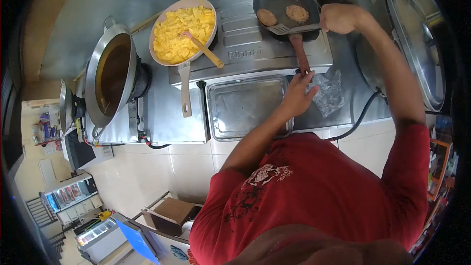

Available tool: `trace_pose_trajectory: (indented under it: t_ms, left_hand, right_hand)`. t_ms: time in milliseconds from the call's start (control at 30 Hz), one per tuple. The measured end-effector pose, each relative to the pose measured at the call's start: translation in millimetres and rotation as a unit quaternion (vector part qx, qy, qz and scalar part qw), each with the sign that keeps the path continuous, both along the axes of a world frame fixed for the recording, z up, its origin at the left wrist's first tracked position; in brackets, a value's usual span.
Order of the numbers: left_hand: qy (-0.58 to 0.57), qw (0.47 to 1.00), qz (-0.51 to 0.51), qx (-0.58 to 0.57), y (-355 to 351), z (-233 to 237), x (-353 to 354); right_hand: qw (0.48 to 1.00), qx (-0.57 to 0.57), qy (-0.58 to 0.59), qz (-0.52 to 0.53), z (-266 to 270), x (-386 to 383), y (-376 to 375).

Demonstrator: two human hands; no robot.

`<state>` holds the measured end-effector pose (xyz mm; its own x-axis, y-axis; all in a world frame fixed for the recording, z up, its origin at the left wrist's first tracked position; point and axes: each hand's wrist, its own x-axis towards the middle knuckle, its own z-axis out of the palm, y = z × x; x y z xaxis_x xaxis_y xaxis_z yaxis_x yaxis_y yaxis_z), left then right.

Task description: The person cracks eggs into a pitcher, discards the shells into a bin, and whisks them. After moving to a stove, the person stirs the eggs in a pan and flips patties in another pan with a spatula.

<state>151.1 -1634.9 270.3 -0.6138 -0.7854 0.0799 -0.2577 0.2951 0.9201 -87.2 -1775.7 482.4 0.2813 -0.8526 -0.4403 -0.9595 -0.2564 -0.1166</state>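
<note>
My right hand [339, 18] is closed around the handle of a slotted metal spatula [289, 29]. The spatula's blade lies over the near edge of a dark square frying pan [283, 1]. Inside that pan are two browned patties, a smooth one [267, 17] at the left and a rougher one [297, 13] at the right. My left hand [299, 92] is at the stove's front, its fingers bent by the end of the pan's brown handle [300, 51] and a small dark part beside it. Which of these the fingers grip is hidden.
On the two-burner stove [235, 64], a pale pan [184, 68] holds scrambled eggs [181, 34] and a wooden-handled spatula [208, 53]. A large wok [125, 68] with brown liquid stands left. A metal tray [245, 135], clear plastic bag [328, 93] and big lid [412, 44] are nearby.
</note>
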Motion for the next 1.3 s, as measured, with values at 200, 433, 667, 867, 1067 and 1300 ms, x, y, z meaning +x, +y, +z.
trace_pose_trajectory:
  t_ms: [200, 433, 667, 867, 1067, 1300]
  left_hand:
    - [0.01, 1.0, -0.008, -0.01, -1, -5, -1]
    - [0.019, 1.0, -0.014, -0.006, 0, -10, -1]
    - [0.015, 1.0, -0.009, -0.015, 2, -9, 0]
    - [0.014, 1.0, -0.001, -0.005, 2, -4, 1]
    - [0.009, 1.0, -0.006, -0.002, 1, -5, 1]
    - [-0.021, 1.0, 0.0, -0.012, -1, -7, 0]
  right_hand:
    - [0.969, -0.18, -0.039, -0.164, -67, 48, 81]
    - [0.942, -0.18, -0.04, -0.28, -86, 72, 94]
    - [0.95, -0.191, 0.041, -0.243, -58, 63, 66]
    - [0.939, -0.24, 0.105, -0.225, -31, 31, 40]
    - [0.949, -0.195, 0.003, -0.247, -63, -25, -1]
    - [0.941, -0.16, -0.085, -0.286, -82, 0, 4]
